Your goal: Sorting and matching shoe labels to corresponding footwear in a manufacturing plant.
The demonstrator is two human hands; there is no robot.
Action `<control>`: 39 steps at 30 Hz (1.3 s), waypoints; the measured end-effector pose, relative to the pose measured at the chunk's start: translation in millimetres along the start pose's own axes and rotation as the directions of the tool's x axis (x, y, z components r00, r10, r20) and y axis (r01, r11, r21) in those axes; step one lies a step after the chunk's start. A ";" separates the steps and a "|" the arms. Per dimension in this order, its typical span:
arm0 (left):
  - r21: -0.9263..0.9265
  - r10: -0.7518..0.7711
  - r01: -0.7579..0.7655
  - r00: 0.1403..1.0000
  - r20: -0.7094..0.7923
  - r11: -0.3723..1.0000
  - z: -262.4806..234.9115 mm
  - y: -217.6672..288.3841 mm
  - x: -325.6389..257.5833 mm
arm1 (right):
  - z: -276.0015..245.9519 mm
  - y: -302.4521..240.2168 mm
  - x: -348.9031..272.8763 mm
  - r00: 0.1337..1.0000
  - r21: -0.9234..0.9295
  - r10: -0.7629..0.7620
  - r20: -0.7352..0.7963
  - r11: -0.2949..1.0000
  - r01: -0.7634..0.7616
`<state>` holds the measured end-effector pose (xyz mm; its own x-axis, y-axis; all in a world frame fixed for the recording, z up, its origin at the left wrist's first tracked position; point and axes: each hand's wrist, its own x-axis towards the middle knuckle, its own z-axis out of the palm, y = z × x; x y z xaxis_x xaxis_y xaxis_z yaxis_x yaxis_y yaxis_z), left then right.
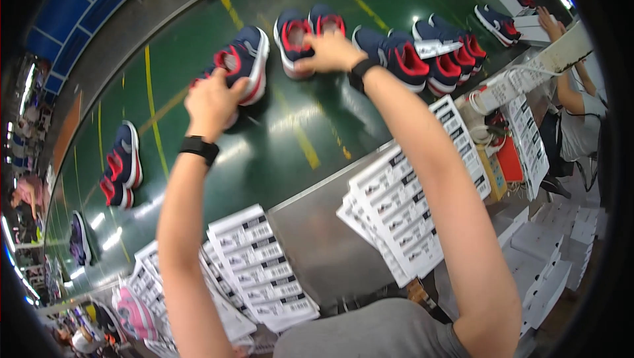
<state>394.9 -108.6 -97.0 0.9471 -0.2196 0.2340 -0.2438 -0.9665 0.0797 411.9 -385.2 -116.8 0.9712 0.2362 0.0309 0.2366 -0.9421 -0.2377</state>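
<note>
A pair of navy sneakers (252, 51) with red lining and white soles is tilted on its side at the middle left. My left hand (214, 102) grips it at the heel end, thumb on the near side. Another navy-and-red pair of sneakers (285, 33) stands just right of it, toes pointing away from me. My right hand (331, 52) is closed at the heel of this pair, its thumb along the left shoe's back. Some of the fingers of both hands are hidden by the shoes. Black bands circle both wrists.
The shoes rest on a green conveyor belt (284, 133) with yellow lines. More navy sneakers (396, 54) stand at right, another pair (122, 163) at left. Label sheets (264, 269) lie along the metal edge; white boxes (538, 246) are stacked lower right. A co-worker's hand (549, 25) touches a box.
</note>
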 end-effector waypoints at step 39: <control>-0.876 0.074 0.265 0.945 0.320 0.402 -84.5 70.0 -174.2 | -39.1 -88.3 -195.1 0.973 0.832 -0.109 0.202 0.544 -0.111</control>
<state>195.2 -126.8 -50.3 0.9433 -0.3214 -0.0830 -0.0298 -0.3311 0.9431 202.6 -357.4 -63.9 0.9139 0.3811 -0.1400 -0.0019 -0.3407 -0.9402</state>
